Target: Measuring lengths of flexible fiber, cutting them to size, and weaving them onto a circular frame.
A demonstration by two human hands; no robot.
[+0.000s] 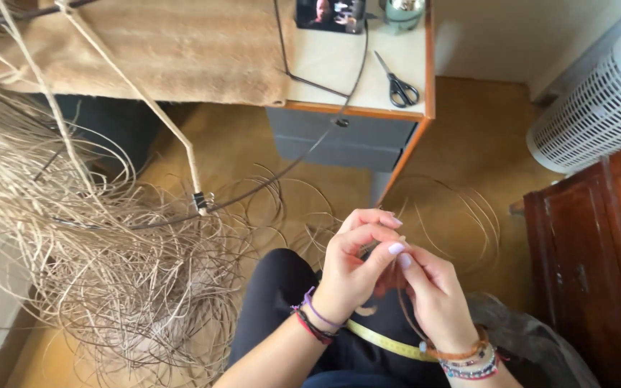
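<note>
Ochre floor point(461, 136) under everything, strewn with loose loops of pale cane; a dark wooden cabinet point(598, 266) along the right edge, a white perforated basket point(598, 108) behind it in the top right corner; a desk point(404, 86) with a white top, orange edging and a grey drawer front at top centre, half covered on the left by a tan woven cloth point(181, 43); black-handled scissors point(399, 85) lying on the bare part of the desktop, a small lit screen point(330, 14) and a pale green pot point(404, 11) at its far edge.

Filling the left half, a big tangled mass of rattan strands point(109, 273), spilling from upper left down to the floor; a thicker pale rod point(131, 93) slanting across it, ending at a small black clip point(200, 201); a dark thin wire arcing from that clip up toward the desk.

Low in the centre, on a lap in dark trousers, a yellow tape measure point(386, 341) running diagonally beneath the wrists.

Thin brown strand point(405, 305) running roughly up and down, from the fingertips toward the right wrist; far end not traceable.

Left hand point(357, 262) and right hand point(433, 294) pressed together, fingers curled, fingertips pinched on the upper end of the strand; bracelets on both wrists.
</note>
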